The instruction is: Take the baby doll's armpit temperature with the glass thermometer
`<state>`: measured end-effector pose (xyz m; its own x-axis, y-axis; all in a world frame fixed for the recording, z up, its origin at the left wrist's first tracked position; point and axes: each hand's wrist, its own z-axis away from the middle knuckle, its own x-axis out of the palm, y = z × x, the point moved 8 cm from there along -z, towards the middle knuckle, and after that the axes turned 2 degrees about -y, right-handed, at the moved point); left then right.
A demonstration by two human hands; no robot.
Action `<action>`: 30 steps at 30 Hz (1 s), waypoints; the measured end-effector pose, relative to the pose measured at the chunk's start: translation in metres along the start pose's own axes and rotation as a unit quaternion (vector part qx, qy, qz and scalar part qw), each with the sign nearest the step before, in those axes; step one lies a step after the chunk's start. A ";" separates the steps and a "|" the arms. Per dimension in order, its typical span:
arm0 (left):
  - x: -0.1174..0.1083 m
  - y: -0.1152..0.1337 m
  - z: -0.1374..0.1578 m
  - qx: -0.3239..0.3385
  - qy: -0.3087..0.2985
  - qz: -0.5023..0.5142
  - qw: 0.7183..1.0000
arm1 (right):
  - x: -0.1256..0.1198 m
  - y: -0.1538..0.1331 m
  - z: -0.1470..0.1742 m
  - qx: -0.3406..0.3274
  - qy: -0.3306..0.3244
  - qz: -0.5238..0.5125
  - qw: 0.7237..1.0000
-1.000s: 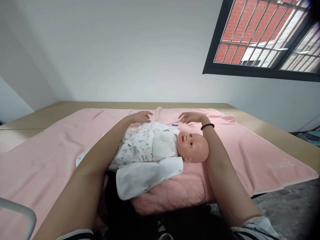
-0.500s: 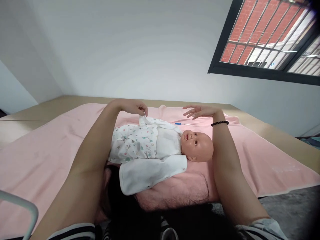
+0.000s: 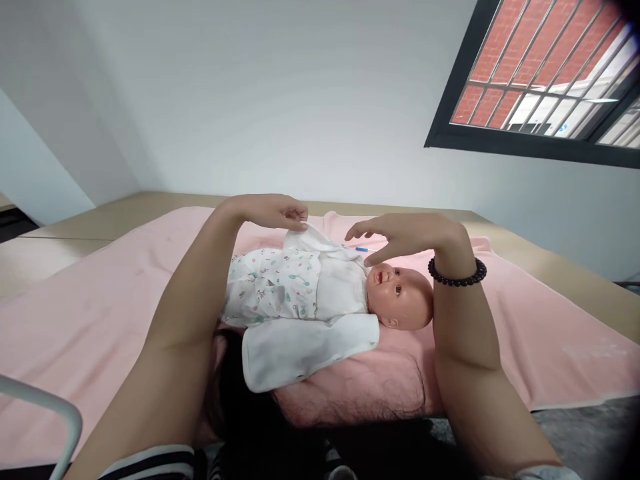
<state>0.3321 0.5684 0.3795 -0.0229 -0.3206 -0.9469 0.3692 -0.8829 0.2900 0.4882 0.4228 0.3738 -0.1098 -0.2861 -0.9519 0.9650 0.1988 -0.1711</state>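
A baby doll (image 3: 400, 297) lies on its back, head to the right, in patterned white pants (image 3: 275, 283) and a white jacket that is spread open. The near jacket panel (image 3: 305, 350) lies flat on the pink blanket. At the doll's far side my left hand (image 3: 280, 212) pinches the edge of the far jacket panel (image 3: 313, 241) and holds it raised. My right hand (image 3: 400, 233), fingers apart, hovers over the doll's shoulder and chin, holding nothing. Just behind it lies a thin blue-and-white stick (image 3: 362, 249), partly hidden by my fingers.
The pink blanket (image 3: 150, 293) covers most of a wooden surface (image 3: 525, 253) against a white wall. A barred window (image 3: 540, 73) is at upper right. A pale curved rail (image 3: 45, 397) stands at lower left, and dark hair hangs across the bottom.
My right hand has moved left and nearer, toward the doll's shoulder. My left hand has shifted slightly right, drawing the far jacket panel up and outward. The view has shifted a little.
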 end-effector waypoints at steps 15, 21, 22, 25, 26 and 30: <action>0.017 0.030 0.006 0.009 -0.059 -0.049 0.997 | 0.001 -0.001 0.003 0.055 0.015 0.046 0.997; -0.011 0.039 0.033 0.045 0.050 -0.088 0.994 | 0.006 -0.015 0.001 -0.001 0.009 0.032 0.999; -0.015 0.037 0.037 0.040 0.058 -0.091 0.993 | 0.009 -0.017 0.000 -0.008 0.002 0.032 0.999; -0.018 0.032 0.045 0.045 0.049 -0.082 0.994 | 0.018 -0.027 -0.002 -0.031 -0.020 0.039 0.999; -0.017 0.031 0.046 0.049 0.037 -0.075 0.995 | 0.021 -0.030 -0.002 -0.038 -0.022 0.043 0.998; -0.013 0.029 0.045 0.049 0.008 -0.045 0.998 | 0.026 -0.041 -0.005 -0.062 -0.017 0.054 0.996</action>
<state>0.3016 0.5321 0.4068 -0.0372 -0.2345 -0.9714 0.2739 -0.9372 0.2158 0.4451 0.4118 0.3550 0.0038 -0.2876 -0.9577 0.9340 0.3431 -0.0993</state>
